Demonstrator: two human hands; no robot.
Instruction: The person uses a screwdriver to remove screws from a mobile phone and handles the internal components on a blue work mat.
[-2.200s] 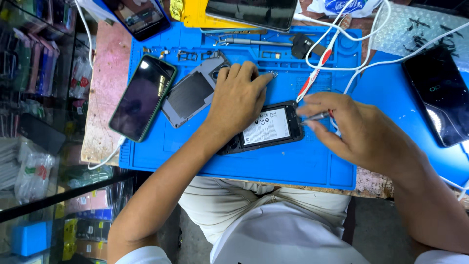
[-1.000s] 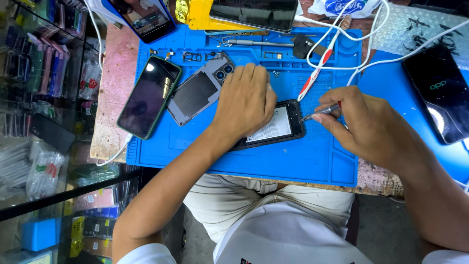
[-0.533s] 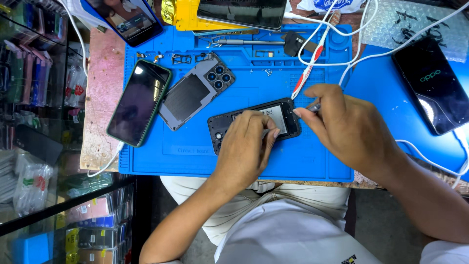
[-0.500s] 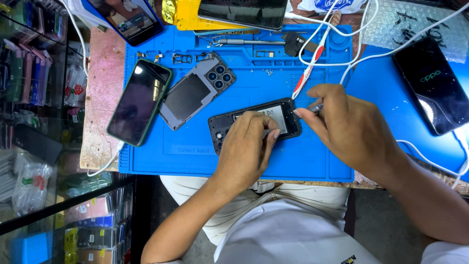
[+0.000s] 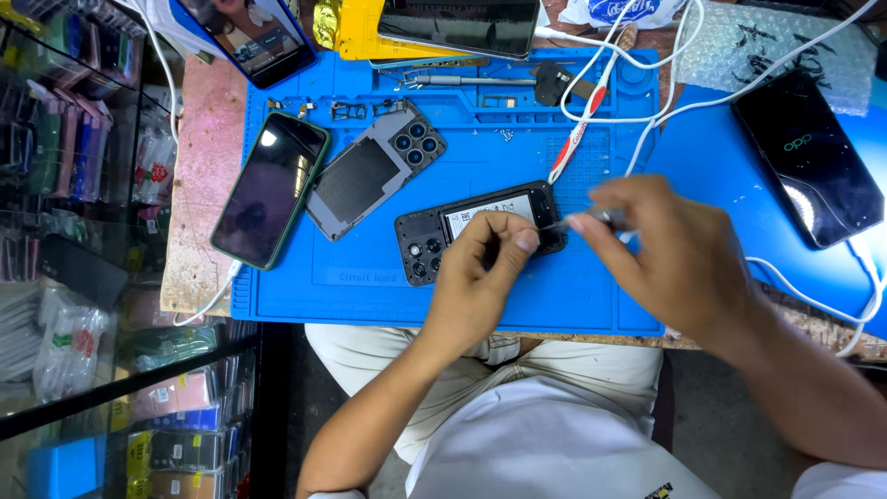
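An opened black phone (image 5: pixel 434 233), back cover off and battery showing, lies on the blue repair mat (image 5: pixel 370 286). My left hand (image 5: pixel 476 286) rests on its near edge, fingertips pinched over the battery end. My right hand (image 5: pixel 670 254) holds thin metal tweezers (image 5: pixel 577 222) whose tip points at the phone's right end, close to my left fingertips. Whether the tweezers touch the phone cannot be told; the hand is blurred.
On the mat lie a grey back cover with camera lenses (image 5: pixel 374 168), a dark phone (image 5: pixel 268 189) at the left, small screws and parts, a metal tool (image 5: pixel 462 81) and white cables (image 5: pixel 637 102). Another black phone (image 5: pixel 808 157) lies at the right. A glass display case (image 5: pixel 83 277) stands left.
My left hand slid from covering the opened phone toward me, onto its near edge. My right hand kept the tweezers at the phone's right end and lifted slightly.
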